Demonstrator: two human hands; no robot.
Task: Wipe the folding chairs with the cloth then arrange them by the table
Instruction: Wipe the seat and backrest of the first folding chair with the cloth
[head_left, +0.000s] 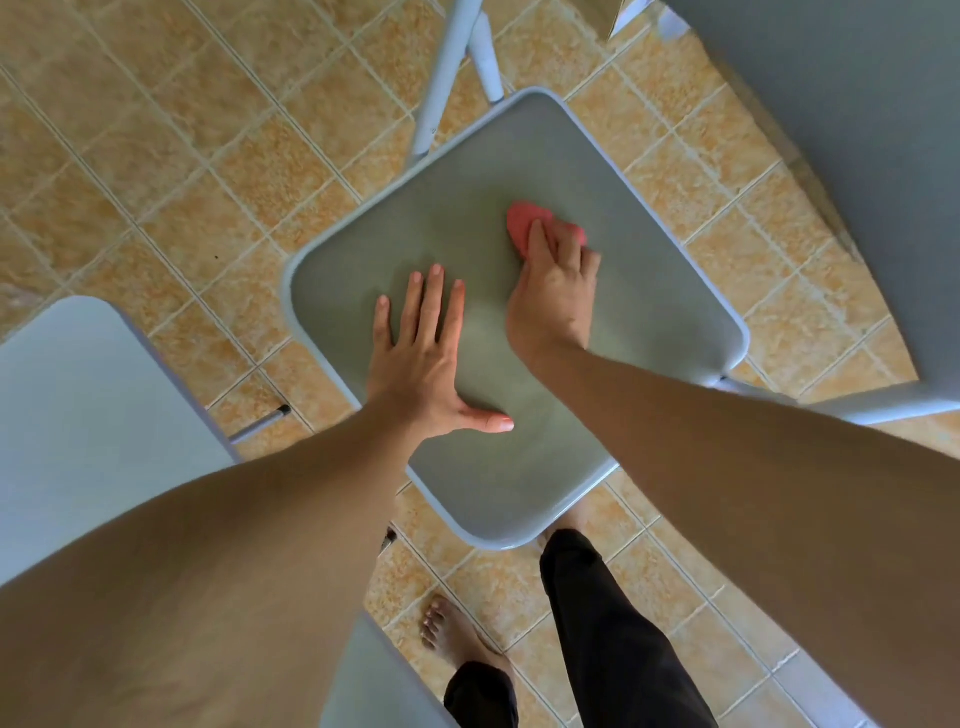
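Observation:
A grey folding chair stands below me with its seat filling the middle of the head view. My left hand lies flat on the seat's left half, fingers spread, holding nothing. My right hand presses a bunched red cloth onto the seat's far right part; my fingers cover most of the cloth.
A second grey seat sits at the left, and a large grey surface rises at the upper right. White chair legs cross the tan tiled floor beyond the seat. My bare feet stand at its near edge.

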